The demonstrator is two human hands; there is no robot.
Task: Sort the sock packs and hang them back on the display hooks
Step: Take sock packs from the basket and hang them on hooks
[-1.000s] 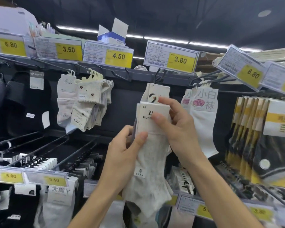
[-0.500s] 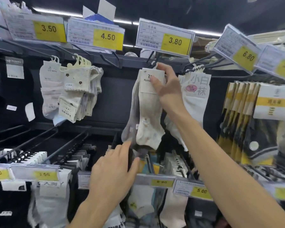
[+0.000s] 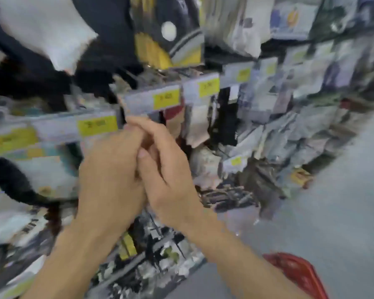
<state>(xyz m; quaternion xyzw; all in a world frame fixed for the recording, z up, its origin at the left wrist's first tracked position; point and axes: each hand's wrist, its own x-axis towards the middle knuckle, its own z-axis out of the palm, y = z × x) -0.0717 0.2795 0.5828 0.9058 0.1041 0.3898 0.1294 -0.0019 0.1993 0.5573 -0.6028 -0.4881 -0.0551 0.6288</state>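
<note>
Frame heavily blurred; fine detail lost.

Left hand (image 3: 110,169) and right hand (image 3: 171,169) pressed together at centre, fingers overlapping, in front of the sock display. Backs of both hands face the camera. Cannot tell whether either hand grips anything; nothing is seen between the fingers, and the blur hides the palms.

Sock packs (image 3: 194,126) hang in rows on the display behind and around the hands. A pale pink and a dark red pair sit just right of the fingertips, below a shelf rail. Dark socks with a yellow band and white dot (image 3: 168,35) hang at upper centre. A white sock (image 3: 52,33) hangs at upper left. More packs, grey and white, crowd the right side and the lower rows; hooks not distinguishable.

Yellow price tags (image 3: 97,125) run along the shelf rail just above the hands; figures unreadable.

Red basket (image 3: 296,272) at lower right on a grey floor (image 3: 343,212), beside the right forearm.
</note>
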